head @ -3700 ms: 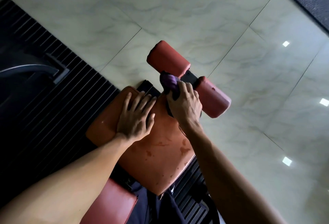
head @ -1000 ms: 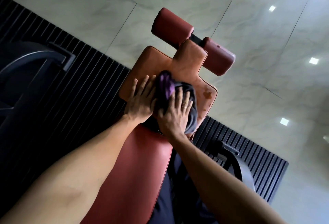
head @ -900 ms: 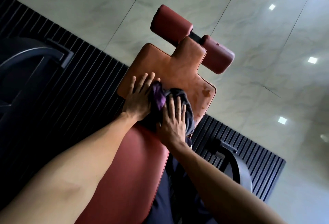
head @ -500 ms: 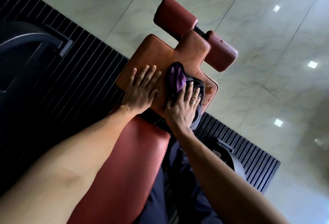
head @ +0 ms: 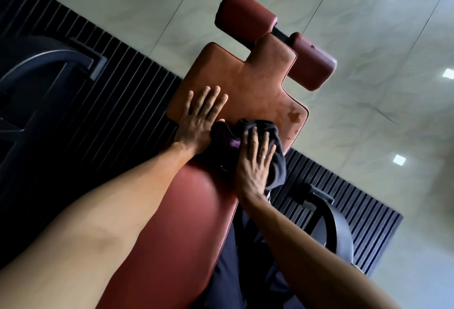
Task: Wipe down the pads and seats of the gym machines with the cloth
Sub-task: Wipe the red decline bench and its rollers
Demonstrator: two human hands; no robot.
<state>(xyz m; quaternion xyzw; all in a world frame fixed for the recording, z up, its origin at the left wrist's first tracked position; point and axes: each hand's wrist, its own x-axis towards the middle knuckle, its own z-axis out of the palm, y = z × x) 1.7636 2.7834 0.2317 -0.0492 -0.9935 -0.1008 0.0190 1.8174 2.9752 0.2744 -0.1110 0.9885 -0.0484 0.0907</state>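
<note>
Dark cloth (head: 222, 136), bunched at the near edge of the orange seat pad (head: 245, 80), is pressed under the right hand (head: 255, 166), fingers straight. The left hand (head: 199, 122) rests flat just beside it, fingers spread. Judged soft, light and limp: best controlled by palm pressure over its middle.

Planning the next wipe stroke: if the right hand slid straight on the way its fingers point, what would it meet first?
Only bare seat pad lies ahead of the right hand and cloth; first obstacle is probably the roller pad.
</note>
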